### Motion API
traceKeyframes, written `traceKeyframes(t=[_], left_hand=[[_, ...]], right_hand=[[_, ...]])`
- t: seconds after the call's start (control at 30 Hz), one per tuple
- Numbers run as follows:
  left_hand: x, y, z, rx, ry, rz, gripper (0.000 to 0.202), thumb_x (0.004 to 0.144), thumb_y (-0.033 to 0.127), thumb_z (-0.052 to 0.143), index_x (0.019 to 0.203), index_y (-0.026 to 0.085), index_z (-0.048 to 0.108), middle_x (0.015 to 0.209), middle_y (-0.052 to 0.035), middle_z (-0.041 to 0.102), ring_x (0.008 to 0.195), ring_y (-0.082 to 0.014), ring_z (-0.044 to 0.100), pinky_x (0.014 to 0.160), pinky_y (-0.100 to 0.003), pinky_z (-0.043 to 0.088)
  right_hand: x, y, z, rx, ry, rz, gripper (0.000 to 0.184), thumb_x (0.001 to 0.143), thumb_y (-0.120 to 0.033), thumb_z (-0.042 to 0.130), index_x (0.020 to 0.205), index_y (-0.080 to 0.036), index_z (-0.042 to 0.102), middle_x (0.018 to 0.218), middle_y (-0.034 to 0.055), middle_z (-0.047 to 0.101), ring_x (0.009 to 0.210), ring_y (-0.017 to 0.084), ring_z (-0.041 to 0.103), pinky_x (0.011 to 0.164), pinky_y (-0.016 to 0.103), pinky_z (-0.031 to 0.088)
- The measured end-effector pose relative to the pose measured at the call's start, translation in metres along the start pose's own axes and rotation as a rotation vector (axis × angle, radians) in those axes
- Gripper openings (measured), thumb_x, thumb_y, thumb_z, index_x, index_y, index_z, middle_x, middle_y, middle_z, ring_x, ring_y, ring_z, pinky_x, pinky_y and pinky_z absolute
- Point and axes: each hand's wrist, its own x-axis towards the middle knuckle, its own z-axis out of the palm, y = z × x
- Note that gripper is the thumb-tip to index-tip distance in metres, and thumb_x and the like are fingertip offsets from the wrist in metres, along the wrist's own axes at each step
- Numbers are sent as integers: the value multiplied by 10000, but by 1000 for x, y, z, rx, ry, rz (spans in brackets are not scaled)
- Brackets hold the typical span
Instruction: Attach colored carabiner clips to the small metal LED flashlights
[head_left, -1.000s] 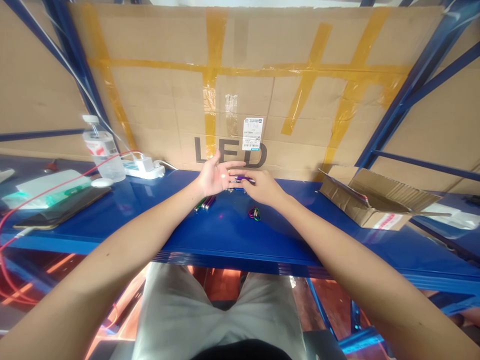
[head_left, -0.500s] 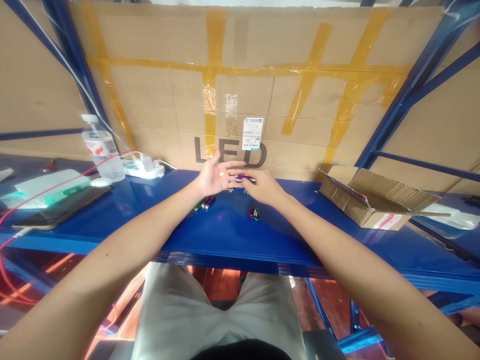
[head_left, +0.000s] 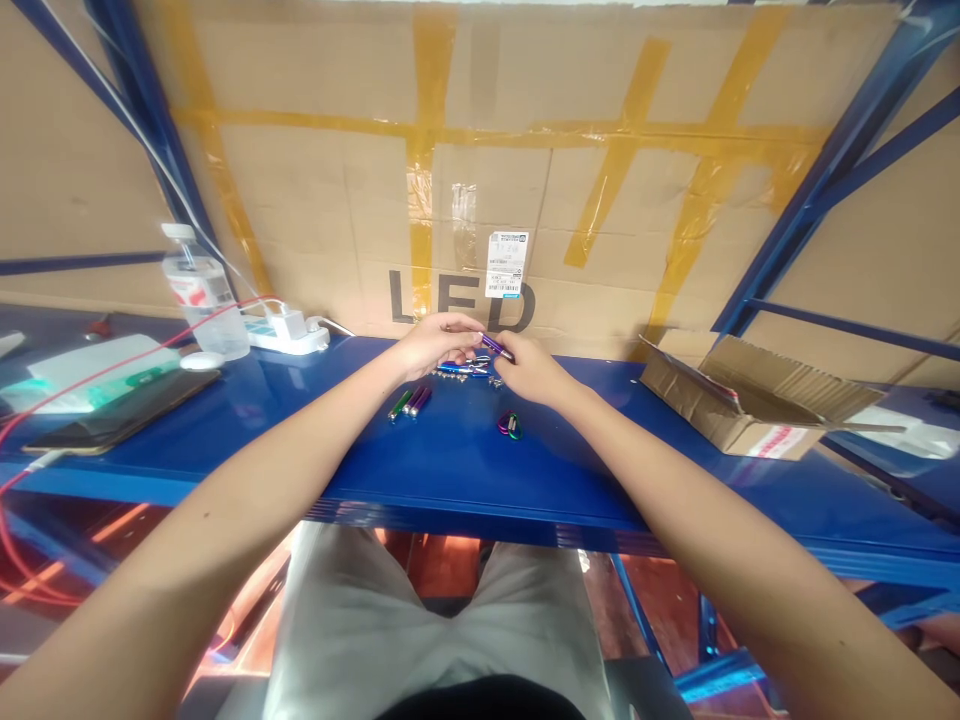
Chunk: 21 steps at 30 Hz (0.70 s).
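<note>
In my right hand (head_left: 536, 368) is a slim purple metal tube that looks like a small flashlight (head_left: 496, 347), held over the blue table and tilted. My left hand (head_left: 435, 345) curls its fingertips round the tube's far left end. Below my hands lie several blue and silver tubes (head_left: 463, 370) with small metal bits around them. A green tube (head_left: 400, 404) and two purple tubes (head_left: 417, 402) rest side by side under my left wrist. Nearer me sit small pink and green carabiners (head_left: 510, 425).
An open cardboard box (head_left: 750, 400) stands at the right. On the left are a water bottle (head_left: 206, 300), a white power strip (head_left: 289, 337), a tissue pack (head_left: 105, 375) and a dark tablet (head_left: 124, 415) with a red cable. A large cardboard sheet (head_left: 300, 220) backs the table.
My left hand has gone from an open palm facing the tube to fingers curled at its end. The bright spot on the palm and the red dot on the table no longer show.
</note>
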Motion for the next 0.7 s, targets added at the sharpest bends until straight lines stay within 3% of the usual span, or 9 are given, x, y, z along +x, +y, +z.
traceKeyframes(t=[0.13,0.27,0.43,0.57,0.7], left_hand=[[-2,4,-1,137,17,-6,124,795,144,822,882,109,740,690,-56,679,602,-115,613,551,-254,431],[2,1,-10,179,36,21,125,783,153,821,872,121,739,697,-60,673,590,-117,588,543,-268,394],[6,-5,-21,274,25,44,173,759,218,825,893,133,755,842,-103,727,676,-152,625,621,-307,455],[9,-16,-34,598,-13,130,134,798,302,763,827,171,777,828,-76,738,715,-181,627,689,-327,474],[13,-34,-52,770,-138,175,143,769,184,693,821,224,821,866,-53,774,784,-221,654,825,-348,498]], right_hand=[[0,1,1,47,-9,-17,291,883,-140,526,1141,-165,658,1028,83,750,883,217,668,760,319,479],[1,6,-3,103,5,11,247,908,-163,548,1130,-169,657,919,54,746,775,185,672,698,301,488],[2,9,-12,179,-32,56,173,944,-217,559,1037,-157,691,716,7,670,621,150,618,647,294,489],[2,8,-16,124,-3,93,180,951,-240,540,863,-164,678,641,-8,611,576,144,579,608,288,460],[2,12,-17,63,53,102,219,953,-268,529,856,-165,696,657,7,630,621,161,582,645,301,469]])
